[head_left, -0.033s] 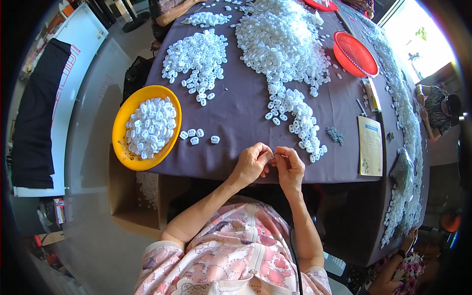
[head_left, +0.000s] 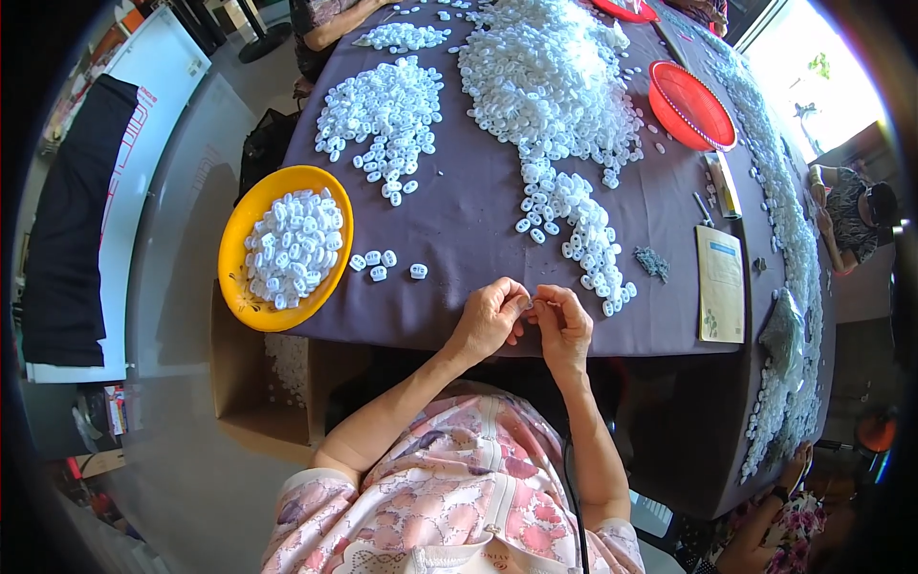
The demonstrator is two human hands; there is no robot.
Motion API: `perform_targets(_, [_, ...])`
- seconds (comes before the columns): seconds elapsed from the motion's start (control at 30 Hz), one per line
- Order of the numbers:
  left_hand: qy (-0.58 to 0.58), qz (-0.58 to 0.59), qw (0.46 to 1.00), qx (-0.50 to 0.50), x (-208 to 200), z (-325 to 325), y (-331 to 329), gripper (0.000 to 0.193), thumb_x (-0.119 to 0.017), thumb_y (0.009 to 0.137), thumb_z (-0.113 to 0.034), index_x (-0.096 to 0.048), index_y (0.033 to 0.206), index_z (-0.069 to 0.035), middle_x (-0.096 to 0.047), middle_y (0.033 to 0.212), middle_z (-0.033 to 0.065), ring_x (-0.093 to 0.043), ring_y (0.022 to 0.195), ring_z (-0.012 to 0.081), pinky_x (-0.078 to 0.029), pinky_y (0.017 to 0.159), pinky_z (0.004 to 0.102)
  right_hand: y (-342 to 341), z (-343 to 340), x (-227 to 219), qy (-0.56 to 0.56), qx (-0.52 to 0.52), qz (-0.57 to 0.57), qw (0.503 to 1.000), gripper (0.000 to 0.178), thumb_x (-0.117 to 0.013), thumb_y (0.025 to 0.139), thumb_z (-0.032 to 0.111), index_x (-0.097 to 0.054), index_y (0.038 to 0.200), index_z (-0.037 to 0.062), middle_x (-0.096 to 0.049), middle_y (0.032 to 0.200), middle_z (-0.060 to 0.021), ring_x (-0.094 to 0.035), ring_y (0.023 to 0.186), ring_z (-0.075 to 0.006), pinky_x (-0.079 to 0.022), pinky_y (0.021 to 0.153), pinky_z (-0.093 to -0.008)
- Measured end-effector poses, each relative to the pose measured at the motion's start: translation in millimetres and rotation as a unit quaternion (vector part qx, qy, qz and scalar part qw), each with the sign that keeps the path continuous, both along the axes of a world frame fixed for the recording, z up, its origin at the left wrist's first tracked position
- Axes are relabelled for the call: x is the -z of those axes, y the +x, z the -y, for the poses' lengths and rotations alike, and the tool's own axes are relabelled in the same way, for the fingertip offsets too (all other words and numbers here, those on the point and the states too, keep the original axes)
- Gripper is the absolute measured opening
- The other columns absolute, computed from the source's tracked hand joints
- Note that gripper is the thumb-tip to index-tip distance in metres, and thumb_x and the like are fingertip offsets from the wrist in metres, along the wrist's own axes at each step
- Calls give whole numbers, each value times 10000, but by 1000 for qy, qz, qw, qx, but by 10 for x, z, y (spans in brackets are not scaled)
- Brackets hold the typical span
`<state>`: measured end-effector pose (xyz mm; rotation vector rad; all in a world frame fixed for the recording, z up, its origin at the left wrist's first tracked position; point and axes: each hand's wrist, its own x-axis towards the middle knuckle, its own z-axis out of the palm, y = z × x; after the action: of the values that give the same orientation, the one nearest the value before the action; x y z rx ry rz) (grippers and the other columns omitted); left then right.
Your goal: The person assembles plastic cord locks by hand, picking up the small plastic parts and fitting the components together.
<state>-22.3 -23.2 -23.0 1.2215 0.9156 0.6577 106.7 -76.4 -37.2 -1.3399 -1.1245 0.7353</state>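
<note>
In the head view, both my hands are raised at the near edge of the bench (head_left: 469, 225), to the right of the yellow bowl (head_left: 233, 251). My left hand (head_left: 490, 318) and right hand (head_left: 566, 327) meet, thumbs and forefingers pinched on a small pale piece (head_left: 532, 303), mostly covered by my fingertips; I cannot tell its shape.

The bowl is round and smooth, with a glossy rim, and holds a mound of white oval plastic pieces (head_left: 295, 247). Just right of it, five loose ones (head_left: 378, 266) lie on the dark, softly creased cloth, rounded and marked with dark slots. Beyond the bowl and to its right spreads a loose pile (head_left: 387, 110) of similar ovals; farther right rises a much larger heap (head_left: 545, 86), its tail (head_left: 591, 239) trailing down toward my hands.

At the far right from the bowl are a red plastic basket (head_left: 690, 110) with a beaded-looking rim, a flat tan packet (head_left: 721, 297) and a crumbly grey-green cluster (head_left: 652, 262). Below the bowl stands an open cardboard box (head_left: 237, 383) with matte brown walls.
</note>
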Motion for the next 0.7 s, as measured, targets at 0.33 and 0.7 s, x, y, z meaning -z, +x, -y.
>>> perform_targets(0.33, [53,-1,998,-41,20,58,36,121,-527,921,-95,-577,877,6,-612,710,45,-561,540,78,-480,444,228,34,-17,-29,-7,-9,90,996,142,-575,819,-76,-597,940,-4,-591,769,-56,-599,640,-107,-494,580,-221])
perform_targets(0.7, [56,-2,997,-53,57,65,39,103,-537,915,-76,-596,884,3,-608,699,29,-550,539,61,-477,452,219,64,-26,-28,-44,1,21,999,136,-581,808,-71,-610,920,0,-655,773,-66,-617,646,-104,-505,579,-219])
